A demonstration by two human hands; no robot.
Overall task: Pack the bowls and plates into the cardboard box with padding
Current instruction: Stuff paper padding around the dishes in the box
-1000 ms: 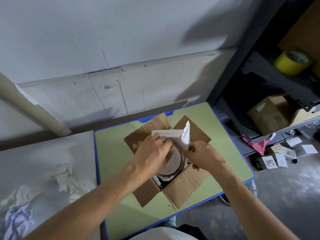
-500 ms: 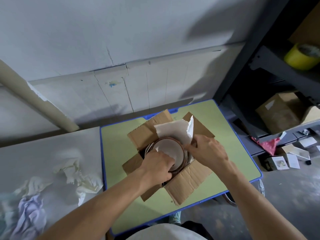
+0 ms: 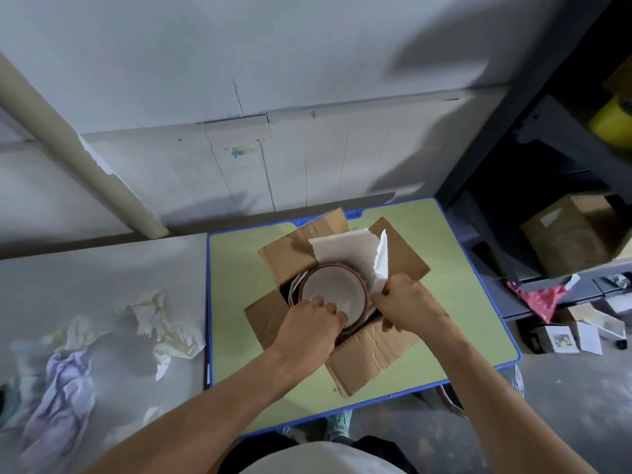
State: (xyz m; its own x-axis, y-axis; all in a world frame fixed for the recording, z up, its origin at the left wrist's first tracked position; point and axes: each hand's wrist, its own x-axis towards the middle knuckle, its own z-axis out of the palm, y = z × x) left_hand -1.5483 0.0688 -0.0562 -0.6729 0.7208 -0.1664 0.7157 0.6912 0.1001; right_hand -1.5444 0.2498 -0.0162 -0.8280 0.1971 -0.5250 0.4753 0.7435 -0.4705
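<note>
Left fingers (image 3: 323, 304) curl over the plate (image 3: 330, 285) rim; right fingers (image 3: 379, 295) pinch the paper (image 3: 342, 251). A hard tug could tear it — leaving the plate unpadded.

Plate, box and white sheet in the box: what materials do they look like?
The plate looks like glazed ceramic: smooth pale face, faint sheen, brown rim. The box is raw corrugated cardboard: matte brown, ridged, creased flaps. The sheet may be thin foam or thick paper: matte white, ragged torn edge.
</note>
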